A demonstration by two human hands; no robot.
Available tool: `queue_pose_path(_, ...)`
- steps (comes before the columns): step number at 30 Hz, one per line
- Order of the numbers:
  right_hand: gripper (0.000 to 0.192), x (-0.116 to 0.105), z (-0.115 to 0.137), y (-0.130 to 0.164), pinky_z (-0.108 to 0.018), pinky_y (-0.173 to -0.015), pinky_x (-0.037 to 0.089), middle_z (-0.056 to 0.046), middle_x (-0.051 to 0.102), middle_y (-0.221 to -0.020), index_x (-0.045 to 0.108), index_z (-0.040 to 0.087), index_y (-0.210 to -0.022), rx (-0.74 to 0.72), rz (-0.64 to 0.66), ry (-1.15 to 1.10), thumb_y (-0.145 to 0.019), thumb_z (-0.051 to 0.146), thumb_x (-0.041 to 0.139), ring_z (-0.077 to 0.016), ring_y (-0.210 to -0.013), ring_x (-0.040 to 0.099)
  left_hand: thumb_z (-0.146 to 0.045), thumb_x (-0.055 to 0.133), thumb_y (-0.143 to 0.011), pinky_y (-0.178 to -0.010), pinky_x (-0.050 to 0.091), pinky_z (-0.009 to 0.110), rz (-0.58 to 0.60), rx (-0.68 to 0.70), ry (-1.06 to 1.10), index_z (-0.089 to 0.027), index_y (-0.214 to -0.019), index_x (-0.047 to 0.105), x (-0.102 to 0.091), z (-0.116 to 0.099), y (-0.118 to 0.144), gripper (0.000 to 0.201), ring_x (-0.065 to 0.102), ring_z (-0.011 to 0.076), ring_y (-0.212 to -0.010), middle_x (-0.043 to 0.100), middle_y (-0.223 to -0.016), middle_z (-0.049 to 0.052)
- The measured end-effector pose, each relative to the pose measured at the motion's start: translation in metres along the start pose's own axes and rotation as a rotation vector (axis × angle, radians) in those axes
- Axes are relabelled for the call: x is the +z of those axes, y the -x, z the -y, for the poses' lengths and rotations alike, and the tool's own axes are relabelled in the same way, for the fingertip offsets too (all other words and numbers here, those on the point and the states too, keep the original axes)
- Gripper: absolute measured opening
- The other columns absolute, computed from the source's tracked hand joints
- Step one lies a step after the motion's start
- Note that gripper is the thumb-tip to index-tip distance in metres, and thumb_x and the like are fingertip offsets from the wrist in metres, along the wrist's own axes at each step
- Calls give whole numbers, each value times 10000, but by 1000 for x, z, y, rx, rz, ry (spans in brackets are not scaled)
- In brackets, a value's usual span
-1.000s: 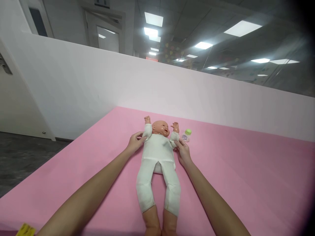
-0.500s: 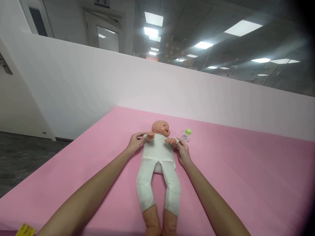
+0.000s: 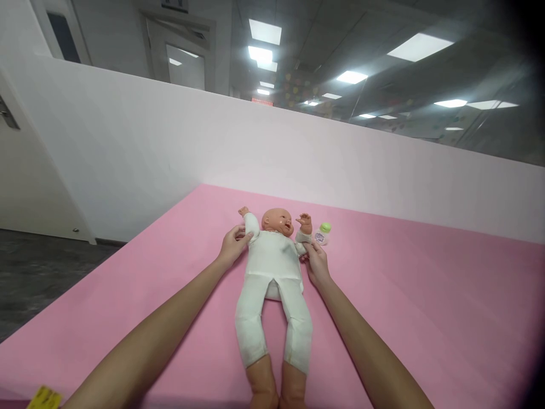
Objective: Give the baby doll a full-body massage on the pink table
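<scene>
A baby doll (image 3: pixel 273 255) with a white cloth body lies on its back on the pink table (image 3: pixel 179 335), feet toward me and head turned to the right. Its arm on the left is bent upward beside the head, and my left hand (image 3: pixel 233 245) is closed around that upper arm. On the other side, my right hand (image 3: pixel 317 264) grips the doll's right-side arm near the elbow, with the doll's hand raised beside its face. Parts of my fingers are hidden behind both doll arms.
Just beyond my right hand stands a small clear bottle (image 3: pixel 322 234) with a green cap and a label. A white partition (image 3: pixel 298 153) borders the table's far side. A yellow label (image 3: pixel 44 397) sits at the near left edge, and a door (image 3: pixel 34 170) is at far left.
Both doll arms have swung up and outward from the chest to beside the head. My hands have stayed in nearly the same place, still holding the arms.
</scene>
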State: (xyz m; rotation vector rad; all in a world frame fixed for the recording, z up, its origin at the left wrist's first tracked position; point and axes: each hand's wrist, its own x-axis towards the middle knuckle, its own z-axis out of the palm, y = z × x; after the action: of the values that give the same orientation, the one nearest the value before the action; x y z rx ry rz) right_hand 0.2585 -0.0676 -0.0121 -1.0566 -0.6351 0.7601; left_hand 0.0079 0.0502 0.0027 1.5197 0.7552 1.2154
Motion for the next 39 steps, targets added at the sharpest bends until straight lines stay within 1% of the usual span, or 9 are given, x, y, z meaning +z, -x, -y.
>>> queue_pose_path(6,397,-4,-3,-4,-240,-458,343,72,480,-502,588,210,-679,18,-15,7,-701,502,856,-93,-469,435,-525,764,-787,-881,487,352,16,-20,-39,-178,-1071,740,1,-4,1,449,664,252,-999,755,-1118,110)
queue_pose_path(13,402,-3,-1,-2,-237,-460,348,68,464,-497,561,209,-629,38,-23,-14,-688,452,876,-94,-480,423,-525,734,-811,-854,482,352,49,-46,-42,-165,-1035,769,1,-7,3,426,666,258,-958,771,-1075,99)
queue_pose_path(15,341,-2,0,-1,-236,-471,360,69,483,-516,610,205,-676,34,-12,-21,-684,418,875,-93,-491,428,-500,725,-824,-869,481,359,50,-38,-50,-162,-1045,771,1,-8,4,407,669,267,-984,773,-1089,103)
queue_pose_path(19,268,-1,2,1,-230,-502,383,52,613,-664,709,207,-863,8,30,-37,-676,331,856,-83,-534,453,-413,724,-824,-929,476,369,61,1,-49,-185,-1147,768,1,-9,4,398,656,281,-1104,747,-1220,100)
queue_pose_path(22,224,0,1,2,-225,-513,379,46,644,-715,711,212,-843,1,58,-48,-658,266,825,-85,-567,477,-331,736,-777,-926,491,360,86,27,-21,-194,-1123,785,1,-9,3,375,658,276,-1117,736,-1235,101)
queue_pose_path(26,223,-1,-2,2,-253,-597,447,31,676,-716,724,215,-818,-9,65,-48,-605,225,788,-123,-638,553,-258,690,-741,-855,515,345,83,34,-47,-195,-941,818,1,-8,3,246,674,262,-1036,747,-1147,103)
queue_pose_path(29,234,-1,-4,2,-280,-671,484,11,711,-775,732,216,-834,-11,66,-47,-606,240,780,-157,-725,610,-260,704,-746,-866,514,352,78,31,-53,-206,-947,821,0,-7,3,239,671,271,-1059,750,-1140,104)
queue_pose_path(36,279,1,-1,3,-245,-550,388,18,684,-789,737,219,-936,-19,54,-2,-697,348,802,-108,-611,503,-376,762,-796,-947,482,367,82,33,-28,-221,-1126,800,0,-7,3,367,647,277,-1124,737,-1226,102)
queue_pose_path(39,235,2,-1,2,-240,-523,372,41,621,-701,716,220,-875,-13,31,-8,-688,337,797,-94,-566,465,-378,771,-786,-933,482,362,86,34,7,-210,-1137,797,0,-4,2,390,648,277,-1119,743,-1204,102)
